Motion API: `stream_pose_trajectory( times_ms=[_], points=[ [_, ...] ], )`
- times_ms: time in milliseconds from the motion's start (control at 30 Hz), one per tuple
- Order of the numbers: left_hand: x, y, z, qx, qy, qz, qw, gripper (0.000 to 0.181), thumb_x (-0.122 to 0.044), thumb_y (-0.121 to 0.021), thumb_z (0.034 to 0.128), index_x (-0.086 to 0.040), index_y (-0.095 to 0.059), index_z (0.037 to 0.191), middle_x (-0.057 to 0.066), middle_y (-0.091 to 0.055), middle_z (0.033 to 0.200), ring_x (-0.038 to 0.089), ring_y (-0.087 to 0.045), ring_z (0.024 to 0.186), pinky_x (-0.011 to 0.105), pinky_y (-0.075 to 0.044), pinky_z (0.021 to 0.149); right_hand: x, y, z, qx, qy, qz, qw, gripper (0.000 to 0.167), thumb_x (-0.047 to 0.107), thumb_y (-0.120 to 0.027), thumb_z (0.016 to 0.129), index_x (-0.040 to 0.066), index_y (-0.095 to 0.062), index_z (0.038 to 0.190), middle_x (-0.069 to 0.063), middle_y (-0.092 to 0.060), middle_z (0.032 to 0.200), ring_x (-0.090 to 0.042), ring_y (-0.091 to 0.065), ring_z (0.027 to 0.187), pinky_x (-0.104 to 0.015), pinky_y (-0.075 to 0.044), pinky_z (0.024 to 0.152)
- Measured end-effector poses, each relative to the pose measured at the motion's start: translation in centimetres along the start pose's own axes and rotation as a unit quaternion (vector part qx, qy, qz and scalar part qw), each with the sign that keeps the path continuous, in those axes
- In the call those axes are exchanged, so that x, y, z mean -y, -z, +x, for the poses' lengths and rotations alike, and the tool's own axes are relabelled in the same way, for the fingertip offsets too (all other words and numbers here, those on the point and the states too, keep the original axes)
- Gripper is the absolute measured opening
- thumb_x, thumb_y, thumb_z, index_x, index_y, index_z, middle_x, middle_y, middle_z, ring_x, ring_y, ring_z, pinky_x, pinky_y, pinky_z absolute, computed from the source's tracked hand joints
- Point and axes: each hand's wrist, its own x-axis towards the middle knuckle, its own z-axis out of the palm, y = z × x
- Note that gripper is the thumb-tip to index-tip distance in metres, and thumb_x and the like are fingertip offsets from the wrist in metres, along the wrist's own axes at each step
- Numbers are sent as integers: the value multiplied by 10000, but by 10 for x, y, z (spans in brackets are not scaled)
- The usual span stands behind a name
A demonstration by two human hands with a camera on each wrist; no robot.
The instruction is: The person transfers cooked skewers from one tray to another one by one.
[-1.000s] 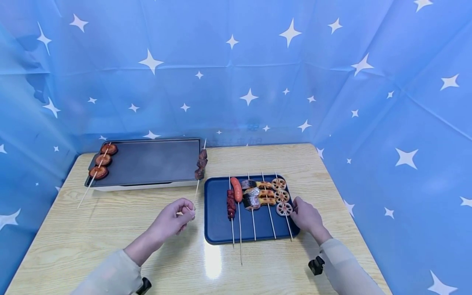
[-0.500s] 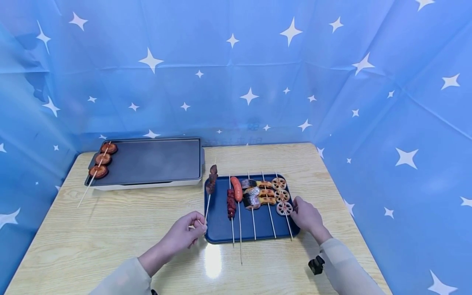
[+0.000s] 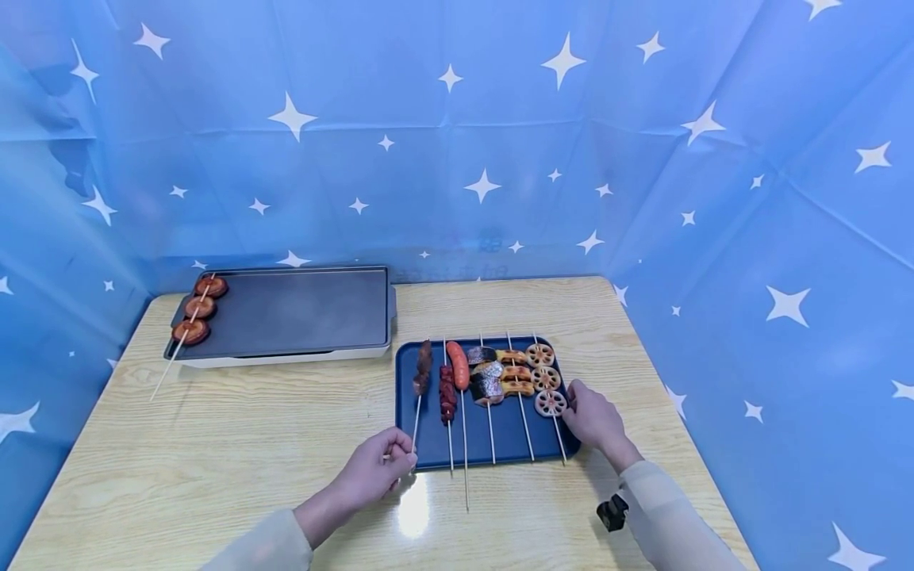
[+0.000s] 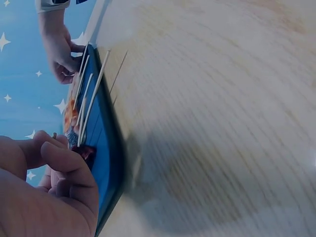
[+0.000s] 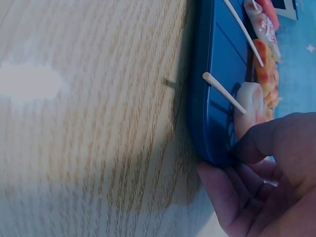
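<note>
My left hand [image 3: 377, 466] pinches the lower end of a skewer of dark brown meat [image 3: 423, 369]. This skewer is over the left part of the blue tray [image 3: 433, 440]; whether it touches the tray I cannot tell. In the left wrist view the thumb and index finger [image 4: 61, 155] meet around the stick's end, and little of the stick shows. At the tray's right edge, my right hand [image 3: 596, 416] grips the rim. The right wrist view has the thumb [image 5: 256, 143] over the rim and fingers beneath. Beside it lies a lotus root skewer [image 3: 547, 379].
On the tray also lie a red meat skewer [image 3: 447, 394], a sausage skewer [image 3: 458, 365], a fish skewer [image 3: 487, 387] and a yellow grilled skewer [image 3: 517, 374]. A dark griddle [image 3: 307, 309] stands back left, with a skewer of round brown slices [image 3: 201, 308] on its left side.
My left hand has carried the dark meat skewer from beside the griddle's right edge, rightward and toward me, to over the tray's left part. The right hand stays at the tray's edge.
</note>
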Motion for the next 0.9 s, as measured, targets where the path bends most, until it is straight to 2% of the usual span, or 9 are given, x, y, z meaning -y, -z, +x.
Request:
stream_pose_trajectory(
  times_ms=[233, 667, 767, 900],
  points=[
    [5, -11, 6, -212, -62, 89, 9997, 127, -104, -615, 933, -8, -553, 990, 6, -565, 759, 148, -523, 597, 205, -409, 490, -1, 0, 0, -7, 3, -29, 10000, 97, 113, -555, 875, 64, -493, 931, -55, -533, 717, -195, -479, 594, -301, -335, 514],
    [6, -18, 9, -263, 104, 284, 9992, 136, -144, -616, 942, -24, -578, 992, 44, -588, 775, 149, -551, 591, 226, -442, 499, 0, 0, 1, -86, 78, -46, 9999, 95, 106, -567, 858, 74, -486, 896, -43, -530, 702, -192, -476, 591, -301, -327, 515],
    [6, -18, 10, -263, 134, 532, 9981, 139, -163, -634, 931, -36, -592, 971, 42, -600, 766, 140, -555, 579, 220, -429, 487, 0, 0, 1, -107, 71, -52, 9999, 91, 106, -563, 857, 75, -487, 895, -43, -531, 704, -193, -478, 594, -302, -328, 516],
    [6, -17, 11, -357, 108, 1204, 9920, 136, -188, -664, 904, -62, -616, 922, 3, -617, 744, 110, -552, 573, 233, -435, 497, 0, 0, 0, -81, 67, -14, 9999, 90, 104, -559, 863, 68, -488, 905, -47, -528, 703, -192, -474, 587, -301, -328, 511]
  ],
)
